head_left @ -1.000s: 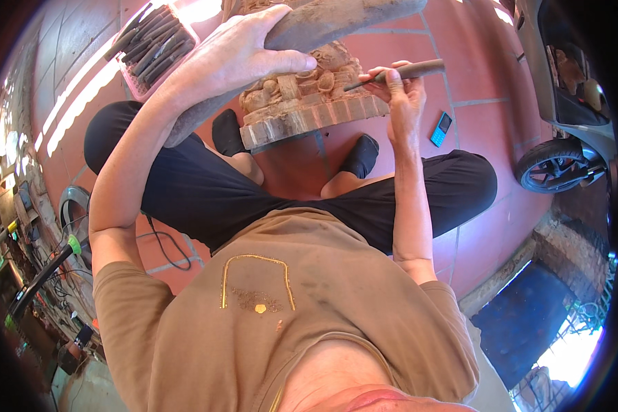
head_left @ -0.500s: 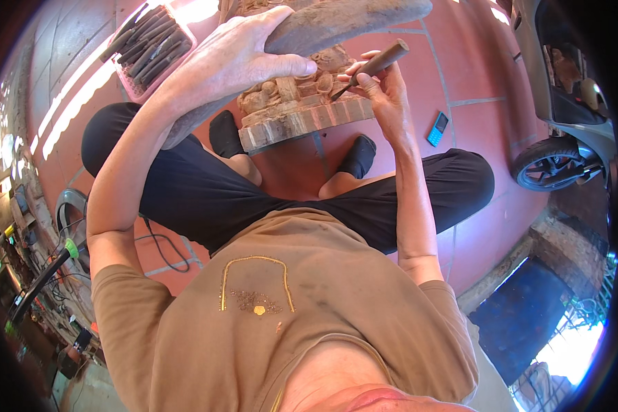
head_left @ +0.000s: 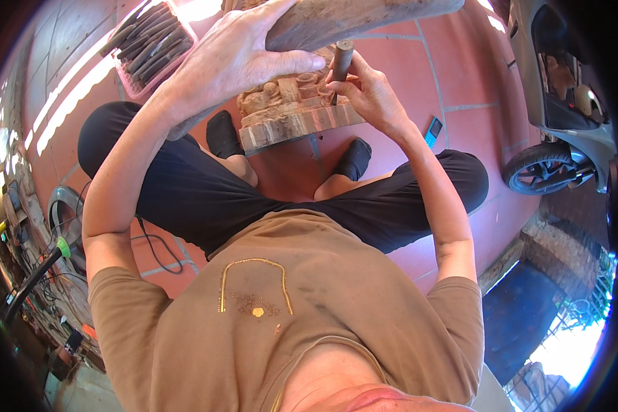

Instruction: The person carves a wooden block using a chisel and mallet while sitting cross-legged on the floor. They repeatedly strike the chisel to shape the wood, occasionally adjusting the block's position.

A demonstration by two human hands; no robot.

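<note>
A carved wooden block [head_left: 281,110] with raised relief and a striped front edge stands on the floor between my feet. My right hand [head_left: 374,96] grips a chisel [head_left: 342,63] by its round wooden handle. The chisel stands nearly upright, its dark blade down at the right part of the carving; whether the tip touches wood is hard to tell. My left hand [head_left: 244,51] is closed round a long, heavy wooden mallet [head_left: 357,19], which slants above the carving and hides its far part. The mallet's other end shows below my left forearm.
At the far left, a pink basket [head_left: 132,86] holds several dark-handled tools [head_left: 151,44]. A blue phone [head_left: 433,130] lies on the red tiles beyond my right knee. A motorbike wheel [head_left: 549,167] stands at the right. A black cable [head_left: 161,250] curls by my left hip.
My right hand has moved left and turned the chisel from a slant to nearly upright over the carving. The mallet has shifted slightly to the right.
</note>
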